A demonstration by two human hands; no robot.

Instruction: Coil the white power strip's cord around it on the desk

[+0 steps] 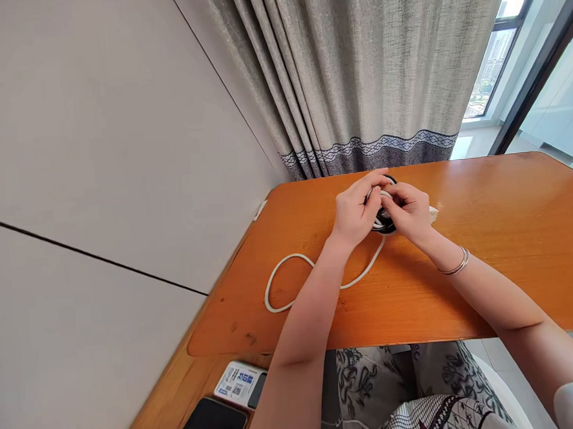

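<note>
Both hands meet over the far middle of an orange wooden table [502,253]. My left hand [354,211] and my right hand [407,210] are closed together around a small black round object [383,223] wound with white cable. The loose part of the white cable [290,280] trails from the hands to the left and forms a loop lying flat on the table. A small white piece [433,213], perhaps a plug, pokes out just right of my right hand. A thin bracelet [457,265] circles my right wrist.
A grey curtain [355,74] hangs behind the table, with a window [509,52] to its right and a plain wall on the left. On a lower wooden ledge at the bottom left lie a dark phone [213,427] and a white printed box [239,382].
</note>
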